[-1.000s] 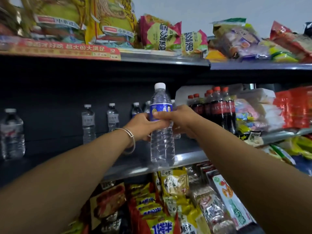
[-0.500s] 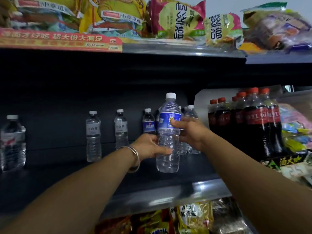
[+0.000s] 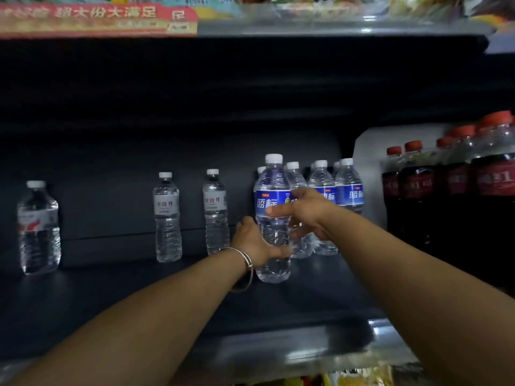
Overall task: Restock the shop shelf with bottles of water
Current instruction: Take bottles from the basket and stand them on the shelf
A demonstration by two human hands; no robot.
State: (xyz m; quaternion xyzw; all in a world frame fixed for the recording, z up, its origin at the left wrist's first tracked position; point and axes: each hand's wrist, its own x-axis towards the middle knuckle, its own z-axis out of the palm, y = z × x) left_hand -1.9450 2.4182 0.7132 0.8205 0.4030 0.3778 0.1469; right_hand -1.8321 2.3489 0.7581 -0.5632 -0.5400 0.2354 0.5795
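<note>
A clear water bottle (image 3: 271, 176) with a blue label and white cap stands upright on the dark shelf (image 3: 139, 302), in front of a cluster of matching blue-labelled bottles (image 3: 348, 190). My left hand (image 3: 252, 243) grips its lower body from the left; a metal bangle sits on that wrist. My right hand (image 3: 306, 213) holds it at label height from the right, thumb laid across the label, fingers curled round the side. The bottle's lower right side is hidden by my hands.
Two white-labelled water bottles (image 3: 166, 215) (image 3: 215, 210) stand at the back of the shelf, left of my hands. A red-labelled one (image 3: 38, 227) stands far left. Cola bottles (image 3: 457, 185) fill the right end. The upper shelf edge (image 3: 334, 27) hangs close overhead.
Both hands have carried the bottle deeper into the shelf and lowered it until it stands in front of the blue-labelled cluster. The camera has moved closer to the shelf.
</note>
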